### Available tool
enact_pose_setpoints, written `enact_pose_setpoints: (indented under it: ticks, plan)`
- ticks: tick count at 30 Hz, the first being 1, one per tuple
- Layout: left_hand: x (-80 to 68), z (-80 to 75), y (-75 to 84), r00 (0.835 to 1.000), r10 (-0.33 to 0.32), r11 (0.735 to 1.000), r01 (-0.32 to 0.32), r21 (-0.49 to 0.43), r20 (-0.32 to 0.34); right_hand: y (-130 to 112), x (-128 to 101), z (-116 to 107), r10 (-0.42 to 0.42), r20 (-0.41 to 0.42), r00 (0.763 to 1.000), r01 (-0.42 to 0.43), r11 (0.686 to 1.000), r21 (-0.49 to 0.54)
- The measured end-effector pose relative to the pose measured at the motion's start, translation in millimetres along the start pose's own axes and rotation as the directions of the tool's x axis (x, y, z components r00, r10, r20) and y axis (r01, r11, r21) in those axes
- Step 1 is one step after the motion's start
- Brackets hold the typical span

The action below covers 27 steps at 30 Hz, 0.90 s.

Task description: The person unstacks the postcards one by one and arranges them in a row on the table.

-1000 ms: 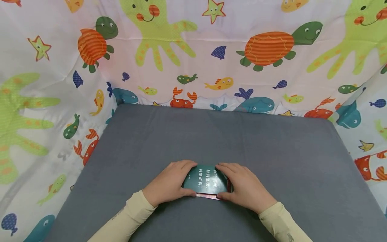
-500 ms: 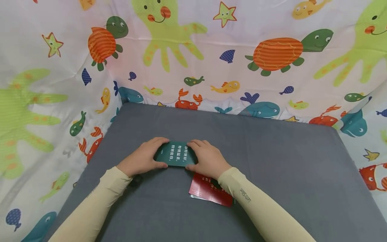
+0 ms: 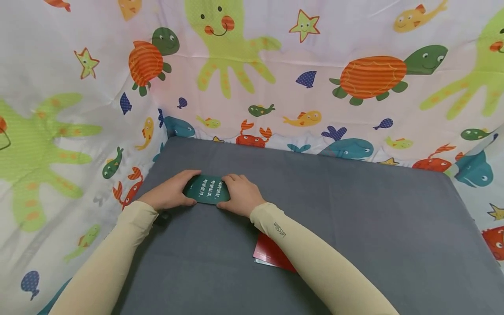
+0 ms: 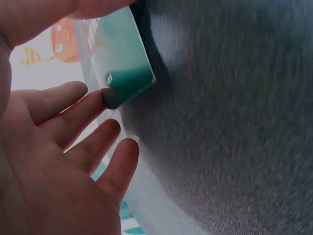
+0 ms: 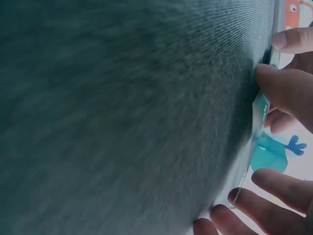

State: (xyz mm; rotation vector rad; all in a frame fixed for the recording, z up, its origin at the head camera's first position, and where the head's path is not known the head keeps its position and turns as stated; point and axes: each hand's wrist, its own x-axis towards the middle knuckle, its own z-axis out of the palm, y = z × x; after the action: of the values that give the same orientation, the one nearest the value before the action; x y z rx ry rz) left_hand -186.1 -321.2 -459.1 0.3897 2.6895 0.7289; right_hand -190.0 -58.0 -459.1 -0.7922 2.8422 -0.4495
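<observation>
A dark green card (image 3: 207,190) with white lettering lies low over the grey table, toward its back left. My left hand (image 3: 170,191) holds the card's left end between thumb and fingers. At the opposite end, my right hand (image 3: 242,195) grips it the same way. In the left wrist view the green card (image 4: 124,63) looks thin, with its corner close over the cloth and fingertips at its edge. The right wrist view shows it almost edge-on. Partly hidden under the right forearm, a red card (image 3: 271,253) lies on the table with a pale edge beneath it.
The grey cloth-covered table (image 3: 354,227) runs back to a white curtain (image 3: 236,100) printed with sea animals, which also hangs along both sides. A small dark object (image 3: 162,218) shows beneath the left wrist.
Both hands have carried the green card off the red card, moving left and toward the back of the table. The red card has come into view where it was covered. The head view has shifted slightly.
</observation>
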Motion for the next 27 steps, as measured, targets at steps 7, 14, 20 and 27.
enact_pose_setpoints:
  ticks: [7,14,20,27]
  plan:
    - [3.9,-4.4,-11.1,0.999,-0.024,0.999,0.025,-0.037,0.029,-5,11,6,0.026,0.011,1.0,-0.026,1.0,-0.016]
    - [4.7,-8.1,-10.6,0.999,-0.024,0.999,0.025,-0.042,0.036,-5,12,6,0.037,0.009,0.999,-0.037,0.999,-0.011]
    - [0.4,-7.0,-12.0,0.998,-0.059,0.996,0.061,-0.067,0.031,-5,11,10,0.021,-0.016,1.0,-0.02,0.999,0.038]
    - [-0.1,-5.3,-17.5,0.997,-0.073,0.994,0.073,-0.08,0.002,4,-39,-40,-0.031,-0.334,0.942,0.119,0.962,0.248]
